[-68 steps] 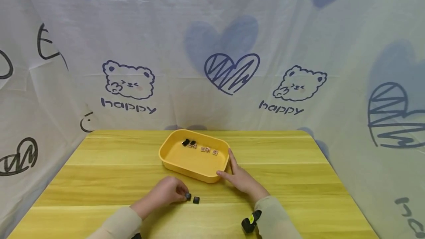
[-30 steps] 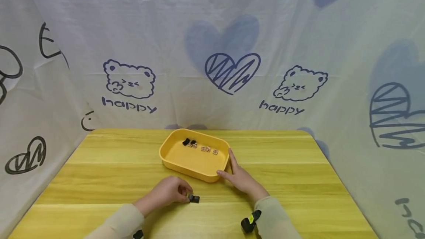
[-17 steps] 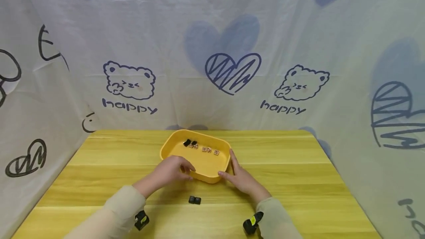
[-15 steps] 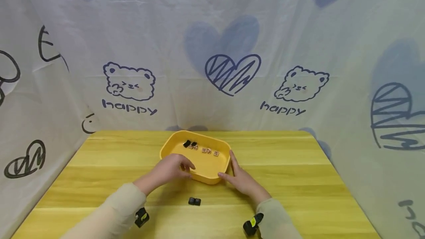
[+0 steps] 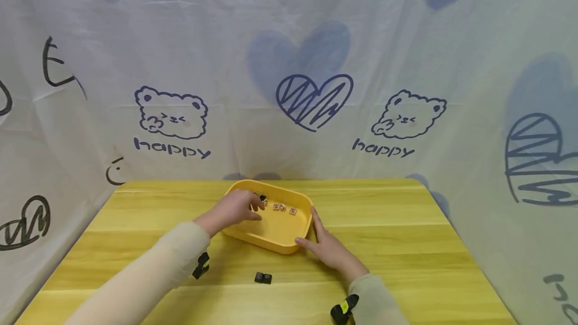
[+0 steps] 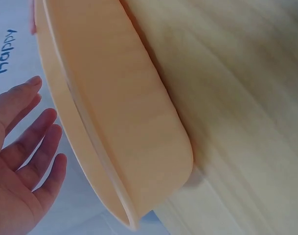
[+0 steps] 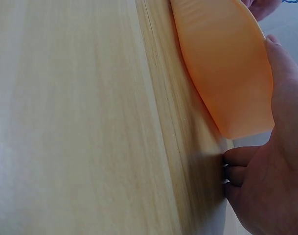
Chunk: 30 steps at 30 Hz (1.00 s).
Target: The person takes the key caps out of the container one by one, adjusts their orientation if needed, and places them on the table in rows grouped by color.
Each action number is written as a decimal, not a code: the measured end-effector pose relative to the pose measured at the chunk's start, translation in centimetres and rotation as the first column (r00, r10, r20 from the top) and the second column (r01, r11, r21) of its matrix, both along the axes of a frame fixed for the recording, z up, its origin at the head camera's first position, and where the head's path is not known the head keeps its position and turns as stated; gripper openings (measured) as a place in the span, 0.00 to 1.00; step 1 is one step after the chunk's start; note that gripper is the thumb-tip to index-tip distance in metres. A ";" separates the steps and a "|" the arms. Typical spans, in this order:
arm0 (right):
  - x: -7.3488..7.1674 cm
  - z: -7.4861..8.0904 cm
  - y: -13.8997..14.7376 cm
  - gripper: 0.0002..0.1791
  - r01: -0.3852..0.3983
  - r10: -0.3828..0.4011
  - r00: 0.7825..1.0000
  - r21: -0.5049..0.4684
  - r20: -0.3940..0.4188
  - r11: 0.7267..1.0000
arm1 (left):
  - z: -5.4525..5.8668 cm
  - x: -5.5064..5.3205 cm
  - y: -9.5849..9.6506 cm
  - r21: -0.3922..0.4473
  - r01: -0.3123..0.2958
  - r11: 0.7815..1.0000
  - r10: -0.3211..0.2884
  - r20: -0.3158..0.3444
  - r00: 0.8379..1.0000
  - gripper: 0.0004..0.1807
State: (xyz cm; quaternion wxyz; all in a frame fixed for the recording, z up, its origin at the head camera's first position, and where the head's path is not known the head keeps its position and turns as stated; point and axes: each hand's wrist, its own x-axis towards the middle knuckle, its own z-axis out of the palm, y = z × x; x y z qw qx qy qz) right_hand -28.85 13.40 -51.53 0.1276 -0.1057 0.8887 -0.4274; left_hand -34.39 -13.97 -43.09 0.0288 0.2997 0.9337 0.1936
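My left hand hovers over the left part of a yellow plastic tray. In the left wrist view the fingers of this hand are spread and loosely bent, with nothing between them. My right hand holds the tray's right front corner, thumb at the front rim and fingers along the right side. Two small black keycap-like blocks sit side by side on the table before the tray. Inside lie several pale patterned square pieces and a small black piece, partly hidden by the left hand.
The wooden table ends at the back against a white cloth printed with hearts and bears. Black wrist cameras are strapped to both sleeves.
My left hand slid one black block against the other, let go, then rose forward over the tray. My right hand has stayed at the tray's corner.
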 end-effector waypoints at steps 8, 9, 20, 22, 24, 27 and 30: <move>0.0 -0.1 0.2 0.54 -0.004 0.004 1.000 0.001 -0.015 1.000 | -0.8 -2.6 0.4 -0.081 0.020 0.997 -0.024 -0.047 0.999 0.12; 0.0 -0.1 0.3 0.54 -0.006 0.006 1.000 0.000 -0.017 1.000 | -0.8 -2.8 0.4 -0.091 0.020 0.996 -0.024 -0.047 0.999 0.11; 0.0 0.0 0.4 0.54 -0.013 0.013 1.000 -0.001 -0.018 1.000 | -2.1 -4.8 0.8 -0.168 0.021 0.986 -0.033 -0.068 0.997 0.12; 0.0 0.1 0.4 0.54 -0.014 0.014 1.000 0.002 -0.018 1.000 | -2.2 -5.0 1.0 -0.183 0.018 0.983 -0.031 -0.066 0.997 0.13; 0.0 0.1 0.4 0.53 -0.015 0.015 1.000 0.003 -0.019 1.000 | -2.2 -5.2 1.1 -0.197 0.022 0.980 -0.035 -0.064 0.997 0.14; -0.1 0.1 0.4 0.53 -0.011 0.012 1.000 0.004 -0.019 1.000 | -2.4 -5.6 1.3 -0.222 0.028 0.975 -0.042 -0.060 0.997 0.14; -0.1 0.1 0.4 0.53 -0.011 0.011 1.000 -0.002 -0.013 1.000 | -2.7 -6.0 1.4 -0.239 0.028 0.971 -0.041 -0.048 0.998 0.13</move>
